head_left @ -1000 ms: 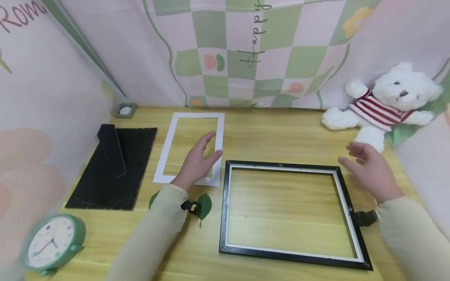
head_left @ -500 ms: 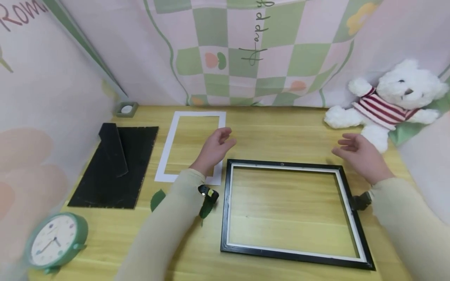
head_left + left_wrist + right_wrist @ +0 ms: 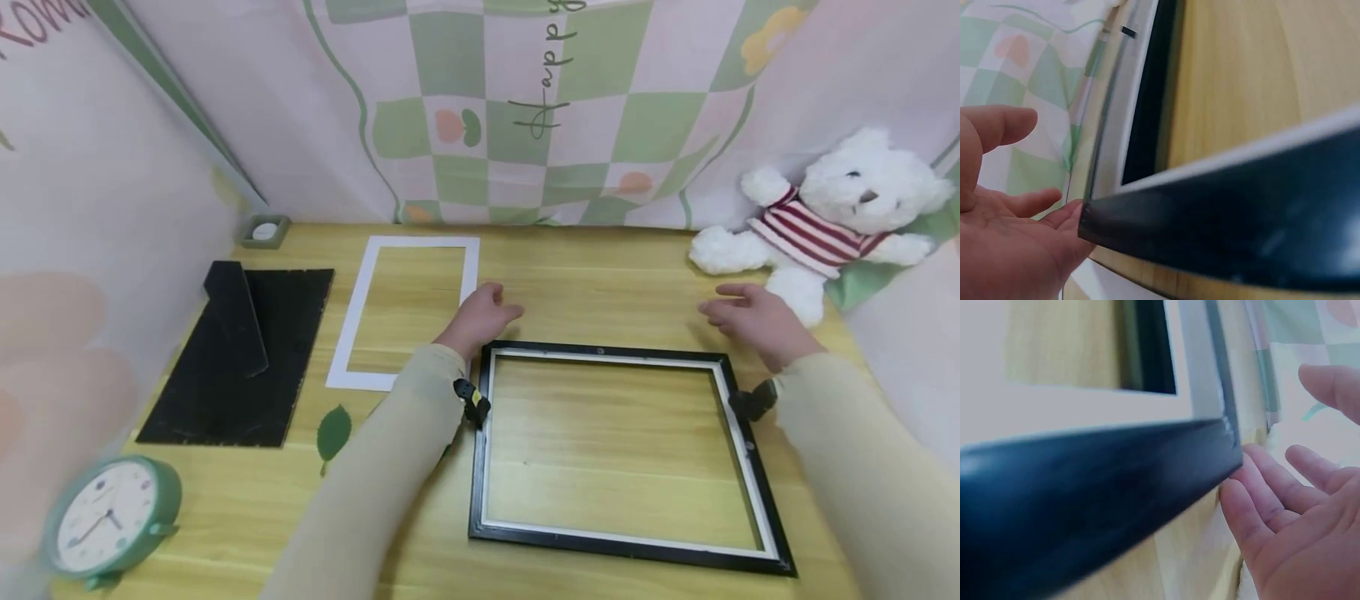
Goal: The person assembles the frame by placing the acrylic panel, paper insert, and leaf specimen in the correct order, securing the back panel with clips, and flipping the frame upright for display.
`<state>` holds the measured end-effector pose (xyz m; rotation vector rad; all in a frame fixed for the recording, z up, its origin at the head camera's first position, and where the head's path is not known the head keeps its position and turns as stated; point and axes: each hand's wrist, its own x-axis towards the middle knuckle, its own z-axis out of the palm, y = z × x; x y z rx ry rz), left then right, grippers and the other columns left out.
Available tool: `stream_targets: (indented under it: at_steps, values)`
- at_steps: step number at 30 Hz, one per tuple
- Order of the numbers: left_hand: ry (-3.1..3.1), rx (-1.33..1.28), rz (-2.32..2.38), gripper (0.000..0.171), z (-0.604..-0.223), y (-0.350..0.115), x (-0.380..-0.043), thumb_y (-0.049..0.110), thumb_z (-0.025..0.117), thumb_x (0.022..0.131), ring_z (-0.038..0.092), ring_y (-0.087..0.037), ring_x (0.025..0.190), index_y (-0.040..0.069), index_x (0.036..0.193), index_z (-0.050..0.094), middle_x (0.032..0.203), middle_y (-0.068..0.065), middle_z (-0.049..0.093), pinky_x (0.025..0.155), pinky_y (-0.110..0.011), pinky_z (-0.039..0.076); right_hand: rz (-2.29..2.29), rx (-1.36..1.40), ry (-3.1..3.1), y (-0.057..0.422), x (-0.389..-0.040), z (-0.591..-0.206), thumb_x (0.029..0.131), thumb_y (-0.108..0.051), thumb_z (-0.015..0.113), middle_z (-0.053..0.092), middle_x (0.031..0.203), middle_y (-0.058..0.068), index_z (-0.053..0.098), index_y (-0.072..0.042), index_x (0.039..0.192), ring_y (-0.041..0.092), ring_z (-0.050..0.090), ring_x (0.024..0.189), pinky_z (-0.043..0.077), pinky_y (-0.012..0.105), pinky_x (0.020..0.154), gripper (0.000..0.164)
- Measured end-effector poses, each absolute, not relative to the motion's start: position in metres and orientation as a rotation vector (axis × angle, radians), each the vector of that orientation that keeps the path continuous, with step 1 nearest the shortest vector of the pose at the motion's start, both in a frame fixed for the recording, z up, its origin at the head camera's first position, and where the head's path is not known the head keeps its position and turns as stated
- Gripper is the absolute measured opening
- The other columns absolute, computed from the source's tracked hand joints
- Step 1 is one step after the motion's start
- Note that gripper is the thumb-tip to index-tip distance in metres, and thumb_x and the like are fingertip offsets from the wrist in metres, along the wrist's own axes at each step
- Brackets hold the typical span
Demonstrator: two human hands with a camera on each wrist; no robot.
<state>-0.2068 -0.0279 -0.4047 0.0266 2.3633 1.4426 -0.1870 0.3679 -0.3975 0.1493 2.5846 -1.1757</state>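
A black picture frame (image 3: 600, 547) with a white inner edge lies flat on the wooden table, bare table showing through it. Just past its far left corner, my left hand (image 3: 478, 321) hovers with thumb and fingers apart, holding nothing. My right hand (image 3: 759, 325) is beyond the far right corner, likewise spread and holding nothing. Up close in the left wrist view, the fingertips come right to the corner of the frame (image 3: 1229, 231). The right wrist view has fingertips at the opposite corner of the frame (image 3: 1097, 494), thumb raised away from it.
Left of the frame lie a white paper mat (image 3: 363, 381) and a black backing board (image 3: 292, 358) with its easel stand. A green leaf (image 3: 333, 431) sits beside my left sleeve. Around them are a green clock (image 3: 112, 517), a small dish (image 3: 279, 237) and a white teddy bear (image 3: 855, 200).
My left hand has moved right, from over the paper mat to the frame's far left corner. My right hand has shifted slightly left toward the far right corner. The frame stays put.
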Motion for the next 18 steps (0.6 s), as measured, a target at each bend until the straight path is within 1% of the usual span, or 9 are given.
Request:
stream_targets:
  at_steps: [2,4,6,7,8,9,12,15,18]
  values:
    - [2.345,0.022,1.438,0.067,-0.405,-0.027,-0.207,0.028,0.060,0.101,0.039,-0.032,0.141,0.004,0.156,0.031,0.157,-0.013,0.038,0.114,-0.045,0.036,-1.261,0.183,2.532,0.367,-0.189,-0.398,0.102,-0.043,0.056,0.049,0.138,0.033,0.017,0.015,0.152,0.006,0.064,0.095,0.053,0.017,0.080,0.087]
    - [2.325,0.022,1.449,0.066,-0.404,-0.026,-0.207,0.027,0.059,0.101,0.039,-0.031,0.142,0.004,0.156,0.030,0.157,-0.013,0.038,0.114,-0.045,0.035,-1.358,0.210,2.472,0.367,-0.190,-0.397,0.102,-0.039,0.057,0.061,0.124,0.019,0.015,0.017,0.151,-0.003,0.063,0.089,0.055,0.019,0.082,0.085]
    - [2.300,0.021,1.470,0.066,-0.405,-0.027,-0.209,0.027,0.059,0.101,0.039,-0.031,0.142,0.004,0.156,0.030,0.157,-0.013,0.038,0.114,-0.045,0.035,-1.450,0.236,2.419,0.366,-0.191,-0.397,0.103,-0.033,0.058,0.067,0.109,-0.001,0.015,0.020,0.149,-0.005,0.064,0.088,0.055,0.021,0.084,0.082]
    - [2.287,0.018,1.484,0.066,-0.405,-0.027,-0.209,0.027,0.059,0.102,0.040,-0.031,0.141,0.004,0.156,0.030,0.157,-0.014,0.039,0.114,-0.044,0.036,-1.490,0.245,2.393,0.366,-0.191,-0.397,0.103,-0.031,0.058,0.066,0.103,-0.011,0.016,0.020,0.149,-0.005,0.064,0.088,0.055,0.021,0.084,0.080]
    - [2.276,0.011,1.501,0.065,-0.405,-0.027,-0.210,0.027,0.059,0.101,0.042,-0.031,0.140,0.003,0.156,0.031,0.156,-0.014,0.040,0.113,-0.044,0.037,-1.529,0.241,2.367,0.366,-0.192,-0.397,0.103,-0.028,0.057,0.065,0.098,-0.019,0.016,0.021,0.148,-0.005,0.064,0.088,0.055,0.021,0.084,0.078]
    - [2.263,0.001,1.523,0.065,-0.405,-0.028,-0.211,0.026,0.059,0.101,0.044,-0.031,0.138,0.002,0.155,0.032,0.155,-0.015,0.041,0.111,-0.044,0.039,-1.565,0.237,2.338,0.366,-0.192,-0.397,0.104,-0.026,0.056,0.064,0.095,-0.023,0.019,0.020,0.147,-0.004,0.064,0.089,0.055,0.020,0.083,0.073]
    - [2.215,-0.042,1.601,0.064,-0.407,-0.029,-0.214,0.024,0.061,0.100,0.049,-0.031,0.133,0.000,0.153,0.034,0.152,-0.017,0.043,0.107,-0.042,0.045,-1.691,0.243,2.232,0.366,-0.193,-0.398,0.105,-0.020,0.054,0.068,0.092,-0.022,0.038,0.010,0.138,-0.002,0.065,0.088,0.055,0.019,0.081,0.049]
    - [2.157,-0.084,1.674,0.063,-0.410,-0.031,-0.217,0.022,0.061,0.100,0.052,-0.031,0.131,-0.001,0.152,0.036,0.152,-0.017,0.044,0.105,-0.039,0.047,-1.785,0.273,2.112,0.367,-0.194,-0.398,0.105,-0.021,0.054,0.071,0.093,-0.016,0.047,-0.004,0.123,0.002,0.065,0.087,0.055,0.020,0.078,0.026]
    - [2.107,-0.114,1.722,0.063,-0.412,-0.033,-0.218,0.021,0.061,0.100,0.051,-0.032,0.132,-0.001,0.152,0.035,0.153,-0.017,0.042,0.106,-0.038,0.046,-1.823,0.313,2.040,0.367,-0.195,-0.398,0.104,-0.025,0.055,0.071,0.093,-0.013,0.049,-0.009,0.119,0.005,0.064,0.086,0.055,0.021,0.077,0.022]
